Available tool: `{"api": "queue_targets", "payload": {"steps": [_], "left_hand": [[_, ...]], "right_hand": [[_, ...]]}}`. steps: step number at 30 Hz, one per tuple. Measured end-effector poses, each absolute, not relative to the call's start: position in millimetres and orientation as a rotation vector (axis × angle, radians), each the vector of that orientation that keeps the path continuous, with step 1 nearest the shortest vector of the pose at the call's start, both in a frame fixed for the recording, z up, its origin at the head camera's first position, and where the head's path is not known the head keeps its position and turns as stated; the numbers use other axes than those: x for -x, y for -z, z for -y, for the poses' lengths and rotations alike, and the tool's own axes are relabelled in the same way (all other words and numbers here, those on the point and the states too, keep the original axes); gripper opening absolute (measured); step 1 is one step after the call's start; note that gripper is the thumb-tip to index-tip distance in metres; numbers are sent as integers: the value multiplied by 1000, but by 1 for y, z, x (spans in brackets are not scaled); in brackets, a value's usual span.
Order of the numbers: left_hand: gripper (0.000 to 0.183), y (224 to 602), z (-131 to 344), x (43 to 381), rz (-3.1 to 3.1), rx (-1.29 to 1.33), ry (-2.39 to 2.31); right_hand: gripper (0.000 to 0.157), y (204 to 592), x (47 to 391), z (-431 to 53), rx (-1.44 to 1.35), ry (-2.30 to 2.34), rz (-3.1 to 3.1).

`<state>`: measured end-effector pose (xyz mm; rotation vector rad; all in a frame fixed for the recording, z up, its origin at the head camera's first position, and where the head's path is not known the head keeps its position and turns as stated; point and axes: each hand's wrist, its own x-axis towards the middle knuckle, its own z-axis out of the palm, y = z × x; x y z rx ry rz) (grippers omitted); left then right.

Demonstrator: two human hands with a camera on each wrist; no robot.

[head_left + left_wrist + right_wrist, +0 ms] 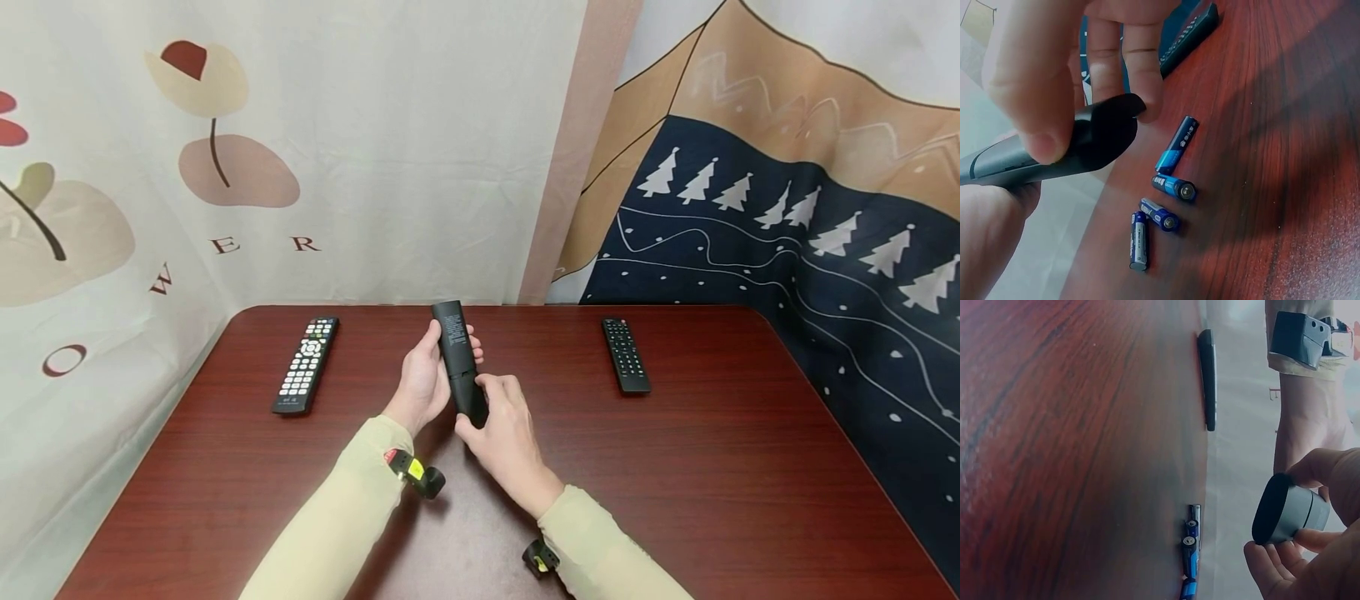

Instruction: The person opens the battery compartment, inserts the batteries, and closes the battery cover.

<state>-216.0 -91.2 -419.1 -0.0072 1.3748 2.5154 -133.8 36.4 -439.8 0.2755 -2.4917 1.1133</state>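
Observation:
A black remote control (453,337) is held tilted above the table, its labelled back turned up. My left hand (422,382) grips it along the sides, thumb on the near edge and fingertips showing on the far side. With thumb and fingers, my right hand (512,433) pinches its lower end by the battery cover (468,398). A seam crosses the back above that cover. Several blue AAA-like batteries (1175,145) lie below on the table in the left wrist view; the hands and remote hide them from the head view.
A larger black remote with white buttons (306,367) lies on the left of the brown table (720,467). To the right lies a slimmer black remote (626,357). Printed curtains (420,167) hang behind the table's back edge.

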Motion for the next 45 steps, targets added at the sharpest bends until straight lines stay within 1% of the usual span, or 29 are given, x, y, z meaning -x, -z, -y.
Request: {"api": "queue_targets", "payload": {"steps": [8,13,22,37,45], "left_hand": [[56,418,91,215,-1369,-10,-2523],[57,418,93,216,-1375,0,-2523],[57,416,97,215,-1380,16,-2529],[59,413,97,215,-1339,-3,-2527],[55,414,96,215,-1309,-12,-2533]], "right_hand": [[51,440,134,-36,-278,-1098,2499],[52,441,134,-39,-353,-1092,2517],[66,441,136,-48,-554,-1046,2559],[63,445,138,-49,-634,-981,2436],[64,445,138,-50,-657,-955,2411]]}}
